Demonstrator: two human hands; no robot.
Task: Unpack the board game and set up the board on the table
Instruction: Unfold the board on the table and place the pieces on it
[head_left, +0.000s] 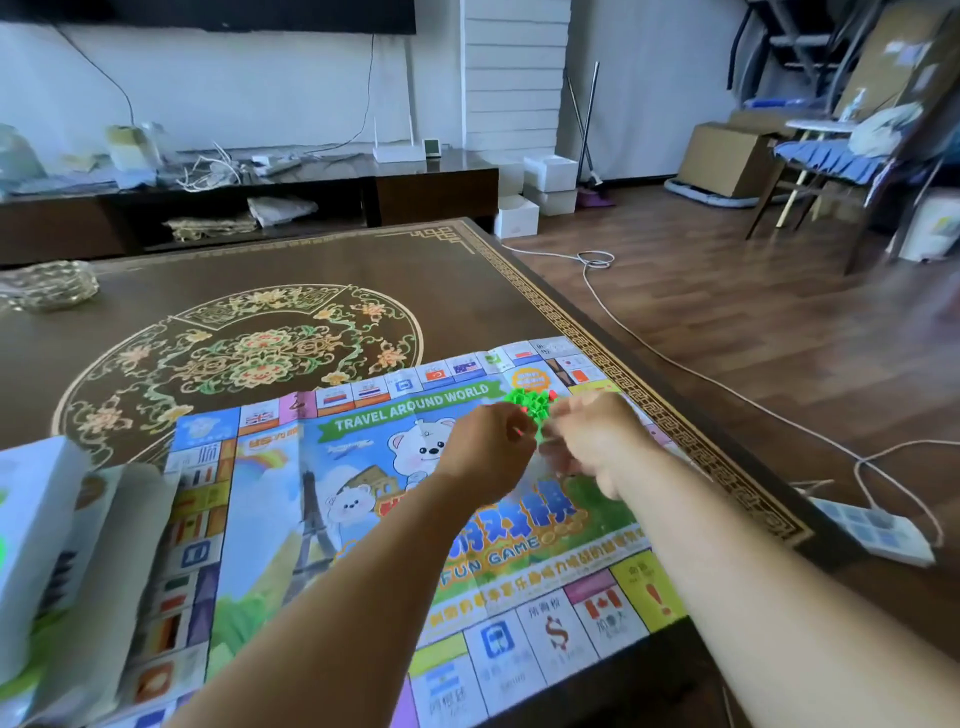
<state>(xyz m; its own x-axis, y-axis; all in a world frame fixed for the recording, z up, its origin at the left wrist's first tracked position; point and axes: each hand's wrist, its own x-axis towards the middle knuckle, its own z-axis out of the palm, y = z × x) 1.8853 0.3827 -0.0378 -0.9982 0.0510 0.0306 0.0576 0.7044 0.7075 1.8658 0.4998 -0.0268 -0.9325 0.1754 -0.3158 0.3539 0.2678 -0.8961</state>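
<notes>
Presently, we record:
Board: paper game board lies unfolded at the table's near right corner
Left hand: fingers curled, pinching a bag of green pieces
Right hand: fingers curled on the same bag; both above the board's far right corner
Box: white box at the board's left edge

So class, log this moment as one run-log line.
board: unfolded on table | left hand and right hand: both grip bag of green pieces above board | box: board's left edge
</notes>
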